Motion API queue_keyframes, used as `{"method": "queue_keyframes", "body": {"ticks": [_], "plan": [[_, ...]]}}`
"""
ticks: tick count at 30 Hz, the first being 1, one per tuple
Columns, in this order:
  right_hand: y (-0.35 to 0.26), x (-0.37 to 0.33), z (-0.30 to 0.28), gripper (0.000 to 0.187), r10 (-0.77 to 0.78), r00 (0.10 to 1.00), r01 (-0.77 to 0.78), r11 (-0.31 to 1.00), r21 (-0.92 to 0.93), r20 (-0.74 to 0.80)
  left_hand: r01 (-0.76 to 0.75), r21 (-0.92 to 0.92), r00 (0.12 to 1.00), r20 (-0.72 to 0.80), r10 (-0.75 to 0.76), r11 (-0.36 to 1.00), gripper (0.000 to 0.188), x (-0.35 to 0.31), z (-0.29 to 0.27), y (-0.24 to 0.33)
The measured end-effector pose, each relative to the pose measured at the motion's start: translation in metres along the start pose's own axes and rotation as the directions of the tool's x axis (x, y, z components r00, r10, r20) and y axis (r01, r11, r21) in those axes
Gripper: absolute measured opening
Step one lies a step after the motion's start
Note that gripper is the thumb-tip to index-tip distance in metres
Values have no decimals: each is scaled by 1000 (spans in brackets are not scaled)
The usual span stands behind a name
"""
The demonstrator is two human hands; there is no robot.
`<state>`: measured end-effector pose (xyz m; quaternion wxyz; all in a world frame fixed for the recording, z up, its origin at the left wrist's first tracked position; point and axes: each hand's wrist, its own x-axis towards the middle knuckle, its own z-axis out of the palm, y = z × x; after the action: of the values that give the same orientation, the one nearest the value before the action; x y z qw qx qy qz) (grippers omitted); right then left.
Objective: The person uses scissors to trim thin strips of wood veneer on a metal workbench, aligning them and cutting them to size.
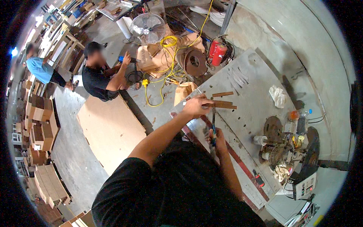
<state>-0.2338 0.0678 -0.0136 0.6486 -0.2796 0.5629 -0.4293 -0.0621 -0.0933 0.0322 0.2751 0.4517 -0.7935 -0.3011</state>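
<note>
My left hand [194,106] is closed at the near end of brown flat strips [227,105] that lie close together above the metal tabletop. Another short brown strip [222,94] lies just beyond them. In my right hand [219,139] is a slim tool [213,123] with a dark narrow shaft and a blue-and-black handle, its fingers wrapped round the handle. The tool's tip reaches up to the strips beside my left fingertips. Its exact kind I cannot make out.
The grey metal table [249,113] carries thin grey strips [238,78], a crumpled plastic bag [278,96], a bottle [299,114] and a greasy machine [280,151]. A red-and-black tool [258,178] lies near the edge. Left are a fire extinguisher [217,52], yellow cable [170,41] and a crouching co-worker [99,77].
</note>
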Motion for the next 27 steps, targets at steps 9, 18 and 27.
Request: {"method": "queue_keyframes", "body": {"ticks": [9, 18, 27], "plan": [[-9, 9, 2, 29, -41, 998, 40, 999, -17, -44, -63, 45, 998, 1, 63, 997, 27, 4, 4, 4], [-31, 6, 10, 43, -48, 997, 47, 999, -24, -61, -70, 56, 998, 5, 70, 996, 27, 4, 1, 7], [-37, 9, 14, 31, -63, 996, 61, 997, -40, -55, -20, 64, 999, 30, 18, 998, 30, 5, 0, 5]]}}
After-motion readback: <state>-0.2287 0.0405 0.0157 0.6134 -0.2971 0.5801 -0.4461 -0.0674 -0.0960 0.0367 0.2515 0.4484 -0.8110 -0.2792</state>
